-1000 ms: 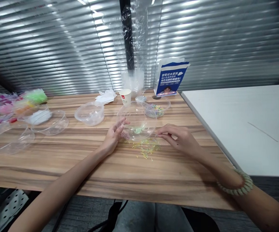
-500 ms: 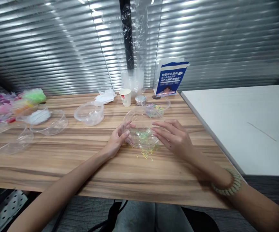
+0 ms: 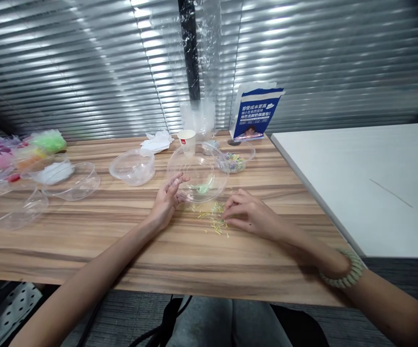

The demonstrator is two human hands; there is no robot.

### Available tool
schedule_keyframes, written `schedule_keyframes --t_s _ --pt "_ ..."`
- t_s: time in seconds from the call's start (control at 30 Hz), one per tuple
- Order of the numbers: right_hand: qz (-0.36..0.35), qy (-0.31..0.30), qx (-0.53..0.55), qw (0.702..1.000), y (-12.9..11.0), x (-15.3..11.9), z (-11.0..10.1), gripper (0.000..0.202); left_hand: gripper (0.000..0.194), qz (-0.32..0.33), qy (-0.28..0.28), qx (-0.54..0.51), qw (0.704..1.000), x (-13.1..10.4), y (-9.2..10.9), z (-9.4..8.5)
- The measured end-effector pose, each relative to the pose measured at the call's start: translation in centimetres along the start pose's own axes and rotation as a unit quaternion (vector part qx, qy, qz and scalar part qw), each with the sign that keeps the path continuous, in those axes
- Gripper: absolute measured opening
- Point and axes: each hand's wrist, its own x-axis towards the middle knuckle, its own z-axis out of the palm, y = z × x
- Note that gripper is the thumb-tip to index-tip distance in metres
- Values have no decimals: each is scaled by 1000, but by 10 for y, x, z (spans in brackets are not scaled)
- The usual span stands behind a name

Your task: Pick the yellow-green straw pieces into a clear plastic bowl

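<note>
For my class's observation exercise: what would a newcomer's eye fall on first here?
Probably the blue-and-white printed bag standing at the back of the brown wood-grain table, then the pink, purple and green heap at far left. In the middle, the left hand holds a tilted round clear plastic bowl containing pale green bits, and the right hand is at small yellow-green sticks scattered before it.

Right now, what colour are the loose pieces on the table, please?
The pieces are mostly yellow; head view.
</note>
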Motion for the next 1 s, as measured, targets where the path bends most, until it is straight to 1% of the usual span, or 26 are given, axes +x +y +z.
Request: schedule_keyframes --t_s 0.07,0.33,0.53,0.7,0.83,0.93,0.97,1.0 --pt "11 -12 -1 1000 0 1 3 8 67 -3 -9 5 1000 0 -2 0" --pt "23 -21 -9 999 -5 5 6 7 68 -3 -28 26 999 -1 -6 1" --pt "10 -5 2 1000 -8 5 7 8 68 -9 -23 33 999 -1 -5 0" --pt "-27 -9 -28 999 -12 7 9 17 67 -6 -26 32 999 -1 -5 0" --pt "-49 1 -68 996 -12 5 14 19 68 1 -29 37 999 -1 -6 -1" --pt "-53 11 -57 997 -10 4 12 19 68 0 -25 34 999 -1 -6 -1" --pt "-55 28 -40 997 -10 3 9 17 67 0 -23 33 999 -1 -6 -1" --pt "-55 57 -20 997 -10 3 6 16 66 1 -22 33 999 0 -6 -1"
